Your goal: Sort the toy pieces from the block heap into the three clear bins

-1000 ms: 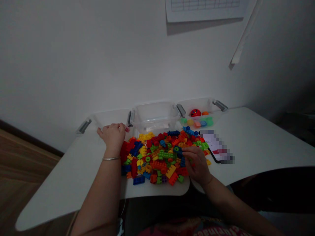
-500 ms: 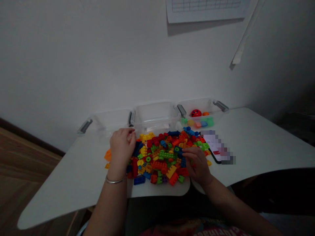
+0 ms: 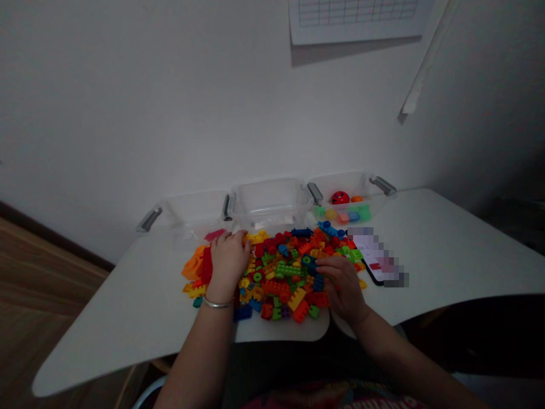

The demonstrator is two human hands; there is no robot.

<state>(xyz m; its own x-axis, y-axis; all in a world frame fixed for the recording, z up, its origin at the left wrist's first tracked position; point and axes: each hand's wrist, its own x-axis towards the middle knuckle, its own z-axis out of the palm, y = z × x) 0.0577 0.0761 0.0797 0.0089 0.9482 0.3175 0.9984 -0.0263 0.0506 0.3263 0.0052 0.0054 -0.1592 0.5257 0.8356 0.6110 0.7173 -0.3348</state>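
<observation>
The white table (image 3: 447,250) spreads wide in front of me, pushed against a pale wall with a gridded sheet (image 3: 357,17) pinned high up. Along the table's far edge stand three clear plastic bins: the left bin (image 3: 187,207), the middle bin (image 3: 270,199) and the right bin (image 3: 340,187), which holds a red ball and a few small coloured pieces. A pink piece (image 3: 215,234) lies at the near wall of the left bin.

Just before the bins, the pile of coloured building blocks (image 3: 281,272) covers the middle of the table, red, yellow, green, blue and orange all mixed. A phone (image 3: 377,258) lies flat just beside the pile's right edge.

My left hand (image 3: 227,261), a thin bangle (image 3: 216,304) at the wrist, rests palm down on the pile's left part, fingers together and curled over the blocks; in this dim light I cannot tell whether they grip any one. My right hand (image 3: 343,284) sits at the pile's right side, fingers loosely apart and bent, tips touching the blocks.
</observation>
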